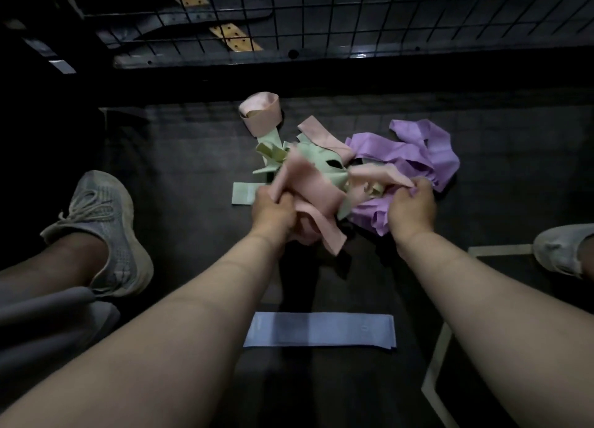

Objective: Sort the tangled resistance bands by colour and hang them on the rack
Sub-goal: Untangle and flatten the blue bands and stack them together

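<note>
"Pink band (318, 199) in the left grip (273, 210), is it?"

"Yes. The fingers are curled tight round it at the near left edge of the tangled pile (369, 177). The strip shows above the knuckles and hangs down on the near side. It is blurred, so I cannot tell how far it is free of the rest."

"And the right grip (411, 209)?"

"Closed as well, fingertips pinched into the pile's right side, where a pale pink strip runs onto the purple bands (418, 151). Which of the two it has hold of I cannot tell."

"Where does the pile lie?"

"On the dark floor mat (180, 170), just past both wrists. Green bands (316, 162) are knotted through its middle, with the purple heaped on the right. One flat green band (246, 193) sticks out on the left, just beside the left grip. A pink loop (260, 112) stands curled at the far edge."

"Anything lying apart?"

"A blue band (319, 329) lies flat by itself on the mat. It is between the forearms, nearer the person and well apart from the pile."

"And the rack?"

"A black wire grid (385, 26) runs across the far side, beyond the mat."

"Feet?"

"A grey trainer (106, 228) on the left of the mat, and a second trainer (559, 251) at the right edge of view."
</note>
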`<control>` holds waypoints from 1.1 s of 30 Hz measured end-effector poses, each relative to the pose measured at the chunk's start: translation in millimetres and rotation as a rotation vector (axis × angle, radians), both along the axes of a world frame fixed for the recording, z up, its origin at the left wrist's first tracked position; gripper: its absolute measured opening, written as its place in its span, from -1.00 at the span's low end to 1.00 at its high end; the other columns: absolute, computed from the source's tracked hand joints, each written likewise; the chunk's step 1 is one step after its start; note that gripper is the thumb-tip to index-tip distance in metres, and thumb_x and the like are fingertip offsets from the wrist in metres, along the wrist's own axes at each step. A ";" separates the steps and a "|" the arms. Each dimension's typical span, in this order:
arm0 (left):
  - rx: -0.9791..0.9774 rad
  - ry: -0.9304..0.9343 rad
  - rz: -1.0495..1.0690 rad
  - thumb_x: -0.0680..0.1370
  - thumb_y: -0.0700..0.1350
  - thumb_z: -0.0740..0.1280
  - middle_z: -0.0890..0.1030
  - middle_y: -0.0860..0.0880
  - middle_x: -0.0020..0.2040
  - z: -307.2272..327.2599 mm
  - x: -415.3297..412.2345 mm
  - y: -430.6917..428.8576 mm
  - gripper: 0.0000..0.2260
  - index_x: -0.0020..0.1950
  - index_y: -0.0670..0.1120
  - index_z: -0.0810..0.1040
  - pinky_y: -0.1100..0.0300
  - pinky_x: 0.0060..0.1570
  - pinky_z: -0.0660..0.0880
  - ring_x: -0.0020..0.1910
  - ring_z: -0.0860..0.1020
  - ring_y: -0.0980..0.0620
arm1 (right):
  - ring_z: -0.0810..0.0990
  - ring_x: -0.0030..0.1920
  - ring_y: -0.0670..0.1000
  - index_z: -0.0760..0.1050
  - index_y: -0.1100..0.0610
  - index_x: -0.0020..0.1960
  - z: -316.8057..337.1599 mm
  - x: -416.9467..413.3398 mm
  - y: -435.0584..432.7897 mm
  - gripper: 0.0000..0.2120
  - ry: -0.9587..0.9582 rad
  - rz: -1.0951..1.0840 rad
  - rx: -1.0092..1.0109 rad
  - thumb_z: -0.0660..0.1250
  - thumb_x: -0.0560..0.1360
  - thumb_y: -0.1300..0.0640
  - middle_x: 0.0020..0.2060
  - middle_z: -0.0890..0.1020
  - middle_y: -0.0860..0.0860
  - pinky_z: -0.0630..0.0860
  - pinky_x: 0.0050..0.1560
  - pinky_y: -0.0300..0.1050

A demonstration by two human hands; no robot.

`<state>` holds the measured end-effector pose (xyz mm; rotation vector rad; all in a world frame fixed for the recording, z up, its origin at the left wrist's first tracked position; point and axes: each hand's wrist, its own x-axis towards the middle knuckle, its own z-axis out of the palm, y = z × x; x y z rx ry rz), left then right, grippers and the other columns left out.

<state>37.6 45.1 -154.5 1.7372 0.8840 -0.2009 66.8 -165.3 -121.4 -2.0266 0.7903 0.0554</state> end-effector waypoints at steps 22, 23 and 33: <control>-0.132 -0.019 -0.146 0.49 -0.23 0.34 0.59 0.12 0.09 35.3 -51.5 16.2 -0.39 0.48 0.22 0.37 0.20 0.19 0.55 0.08 0.61 0.08 | 0.58 0.13 0.13 0.51 0.12 0.29 -0.8 -62.1 -14.0 -0.65 0.120 0.282 -0.035 0.29 0.52 0.26 0.13 0.58 0.10 0.48 0.18 -0.09; -0.093 -0.002 -0.081 0.53 -0.25 0.34 0.58 0.10 0.02 37.3 -64.8 18.2 -0.48 0.42 0.17 0.41 0.33 0.07 0.54 0.00 0.59 0.10 | 0.56 0.14 0.16 0.52 0.20 0.26 -4.0 -72.8 -18.4 -0.70 0.172 0.215 -0.064 0.28 0.54 0.27 0.14 0.58 0.14 0.45 0.15 -0.09; 0.244 0.624 -0.045 0.62 -0.06 0.21 0.40 -0.27 0.43 1.6 -194.9 39.1 -0.59 0.43 -0.17 0.46 -0.01 0.41 0.36 0.36 0.42 -0.30 | 0.54 0.22 0.29 0.43 0.23 0.39 -41.7 -191.4 -36.3 -0.45 0.773 0.200 -0.061 0.26 0.50 -0.05 0.31 0.48 0.27 0.48 0.30 0.12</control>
